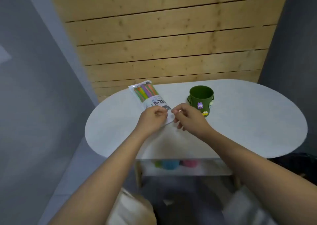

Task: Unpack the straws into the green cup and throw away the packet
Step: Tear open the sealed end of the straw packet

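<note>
**Opening the packet, near end first**

The packet [148,96] lies flat at the worktop's [240,130] ten o'clock, its sealed near end pointing toward the person and its far end, where the coloured straws [144,91] show through, pointing away at eleven. The left hand [152,120] is pinched shut on the near end's left corner, pressing it to the worktop. Just to its right, the right hand [187,116] closes thumb and forefinger on the same edge; the two hands almost touch. At two o'clock of the hands the cup [201,99] stands upright and empty, well clear of the packet.

This looks like the opening step: no straw is out yet. The next move likely calls for a tear across the near end, hands pulling opposite ways, gently enough that the straws do not scatter.
</note>
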